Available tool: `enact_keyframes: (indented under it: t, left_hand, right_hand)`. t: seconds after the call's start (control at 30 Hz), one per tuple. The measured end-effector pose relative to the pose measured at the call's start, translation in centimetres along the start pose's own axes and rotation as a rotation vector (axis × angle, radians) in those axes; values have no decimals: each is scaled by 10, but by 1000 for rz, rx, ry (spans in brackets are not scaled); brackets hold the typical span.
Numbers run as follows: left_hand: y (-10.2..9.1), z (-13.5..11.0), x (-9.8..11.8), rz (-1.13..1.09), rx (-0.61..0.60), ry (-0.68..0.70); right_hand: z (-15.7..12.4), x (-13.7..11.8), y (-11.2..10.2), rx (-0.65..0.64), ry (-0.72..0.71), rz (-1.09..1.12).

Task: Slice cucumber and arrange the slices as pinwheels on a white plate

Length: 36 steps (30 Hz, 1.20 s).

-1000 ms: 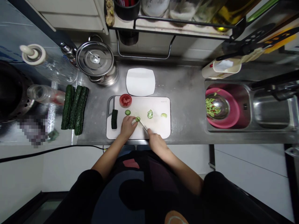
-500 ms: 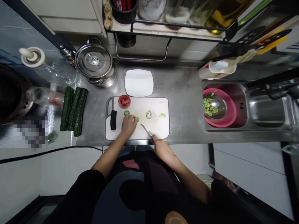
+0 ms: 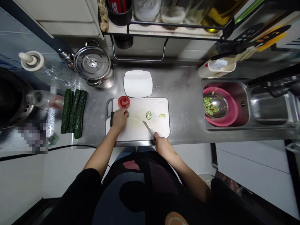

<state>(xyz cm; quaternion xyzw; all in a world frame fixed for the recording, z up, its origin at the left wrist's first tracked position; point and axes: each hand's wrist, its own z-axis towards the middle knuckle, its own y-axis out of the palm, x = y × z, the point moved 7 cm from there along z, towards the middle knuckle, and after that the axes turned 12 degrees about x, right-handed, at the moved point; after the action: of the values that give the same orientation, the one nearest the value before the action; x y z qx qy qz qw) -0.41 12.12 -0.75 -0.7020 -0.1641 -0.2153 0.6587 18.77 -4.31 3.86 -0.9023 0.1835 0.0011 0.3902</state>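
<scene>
knife [image 3: 148, 128] over the white cutting board [image 3: 136, 132], probably light and stiff, best held by the handle, as the right hand [image 3: 164, 147] clasps it; long axis oblique, tip forward-left; cucumber piece [image 3: 128, 114] at the left hand [image 3: 120, 119], on or just above the board, whether pinched cannot be told; likely firm, slippery

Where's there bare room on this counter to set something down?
Most room: the steel counter between the cutting board and the sink. A narrower strip separates the board from the whole cucumbers. Crowded: the board's left end, with the left hand near the tomato, and around the pot.
</scene>
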Motion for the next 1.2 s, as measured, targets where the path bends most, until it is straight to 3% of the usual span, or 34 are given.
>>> enact_keyframes:
  t: [0.1, 0.2, 0.27, 0.37, 0.47, 0.7, 1.0, 1.2]
  left_hand:
    - [-3, 5, 0, 68, 74, 69]
    - [3, 3, 19, 29, 130, 144]
    - [19, 1, 42, -53, 27, 211]
    - [50, -5, 78, -160, -250, 309]
    - [67, -5, 95, -118, -362, 279]
    - [71, -3, 95, -63, -349, 165]
    - [71, -5, 101, -142, -350, 243]
    - [52, -4, 75, -288, -328, 163]
  right_hand:
    - [-1, -2, -1, -1, -11, -1]
    - [-1, -1, 0, -3, -12, 0]
    - [-1, 1, 1, -2, -9, 4]
    - [-1, 2, 3, 7, -5, 6]
    - [-1, 4, 4, 16, -5, 7]
    - [-5, 7, 2, 13, 12, 1]
    - [-5, 10, 2, 9, 9, -23]
    - [-4, 15, 0, 15, 27, -15]
